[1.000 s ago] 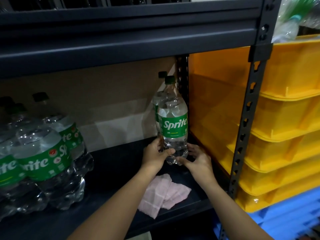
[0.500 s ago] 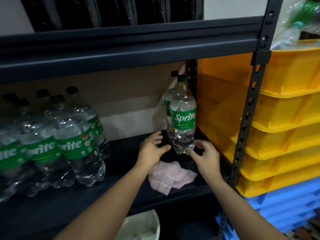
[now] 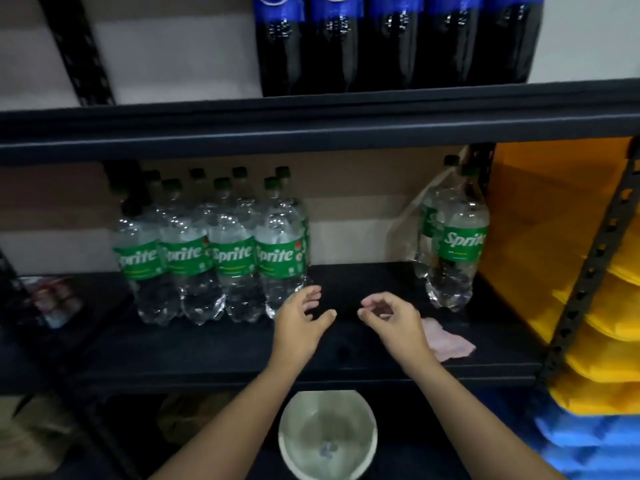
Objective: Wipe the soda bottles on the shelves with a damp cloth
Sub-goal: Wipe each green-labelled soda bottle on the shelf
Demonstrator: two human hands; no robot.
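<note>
At the far left of the shelf (image 3: 346, 362), a block of Sprite bottles (image 3: 214, 261) stood upright in rows, green caps up, their long axes vertical. Just right of that block, the left hand (image 3: 298, 323) hovered over the shelf with its fingers (image 3: 311, 296) loosely spread and grasping nothing, the fingertips close beside the base of the nearest bottle, whether touching could not be told. The right hand (image 3: 391, 322) hung near it, fingers half curled and empty. Beyond that wrist, to the right and partly hidden by it, the pink cloth (image 3: 446, 341) lay crumpled on the shelf, so the right hand was plainly the nearer one to it. Further right, two more Sprite bottles (image 3: 453, 244) stood upright against the shelf's end post. Probably the cloth had to be taken up next, while the left hand drew out a bottle.
</note>
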